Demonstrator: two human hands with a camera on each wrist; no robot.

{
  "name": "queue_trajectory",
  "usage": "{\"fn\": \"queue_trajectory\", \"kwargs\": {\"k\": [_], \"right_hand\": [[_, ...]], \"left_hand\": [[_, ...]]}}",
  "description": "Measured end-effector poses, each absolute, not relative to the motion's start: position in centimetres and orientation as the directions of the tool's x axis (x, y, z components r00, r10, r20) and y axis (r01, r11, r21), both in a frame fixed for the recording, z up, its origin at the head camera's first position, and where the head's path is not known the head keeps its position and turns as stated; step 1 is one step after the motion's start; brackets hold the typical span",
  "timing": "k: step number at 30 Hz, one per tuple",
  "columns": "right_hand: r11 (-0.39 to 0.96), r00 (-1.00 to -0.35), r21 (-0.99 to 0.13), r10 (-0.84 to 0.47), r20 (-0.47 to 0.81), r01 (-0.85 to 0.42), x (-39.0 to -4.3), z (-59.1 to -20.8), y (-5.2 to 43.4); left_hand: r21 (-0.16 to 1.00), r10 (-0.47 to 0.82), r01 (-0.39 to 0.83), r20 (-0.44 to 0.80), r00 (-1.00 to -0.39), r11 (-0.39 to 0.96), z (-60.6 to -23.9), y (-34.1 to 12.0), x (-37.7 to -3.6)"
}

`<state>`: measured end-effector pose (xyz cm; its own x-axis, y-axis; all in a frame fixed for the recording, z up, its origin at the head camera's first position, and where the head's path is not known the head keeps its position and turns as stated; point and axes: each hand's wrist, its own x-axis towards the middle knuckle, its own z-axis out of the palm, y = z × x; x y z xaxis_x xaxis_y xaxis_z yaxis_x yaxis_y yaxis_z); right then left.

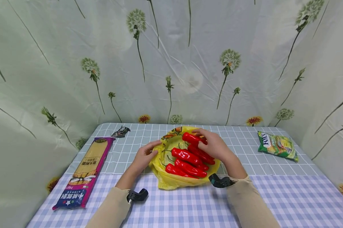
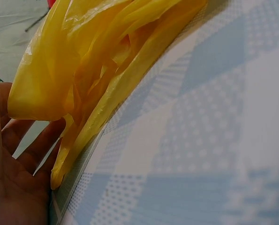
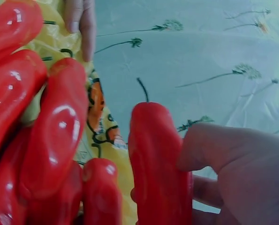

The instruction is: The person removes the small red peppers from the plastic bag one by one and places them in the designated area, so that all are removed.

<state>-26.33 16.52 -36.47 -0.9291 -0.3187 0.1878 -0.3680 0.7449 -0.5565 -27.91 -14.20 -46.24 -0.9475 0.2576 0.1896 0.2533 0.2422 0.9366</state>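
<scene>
A yellow plastic bag (image 1: 171,183) lies spread open on the table, with several glossy red chili peppers (image 1: 188,155) heaped in it, some with thin dark stems. At the bag's left rim my left hand (image 1: 143,155) holds the edge; in the left wrist view the plastic (image 2: 45,89) passes between the thumb and the other fingers (image 2: 36,145). Over the right far part of the bag, my right hand (image 1: 215,145) grips one red chili pepper (image 3: 155,164) between thumb and fingers, its stem pointing away. Part of that pepper is hidden by the hand.
To the left lies a long pasta packet (image 1: 84,171) with purple edges. A small black wrapper (image 1: 121,131) is behind it. A green Fox's candy bag (image 1: 277,146) rests at the far right. A dandelion-print curtain (image 1: 188,63) hangs behind the checkered table (image 1: 183,209).
</scene>
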Motion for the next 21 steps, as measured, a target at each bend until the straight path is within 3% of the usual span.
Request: {"fn": "queue_trajectory", "kwargs": {"k": [12, 21], "right_hand": [[0.688, -0.911, -0.623, -0.140, 0.388, -0.371, -26.5, -35.7, 18.7], [0.644, -0.899, -0.673, -0.056, 0.433, -0.364, -27.3, -35.9, 20.9]], "left_hand": [[0.951, 0.235, 0.198, 0.141, -0.962, 0.237, -46.3, -14.0, -27.7], [0.944, 0.240, 0.214, 0.154, -0.959, 0.250, -46.2, -14.0, -27.8]]}}
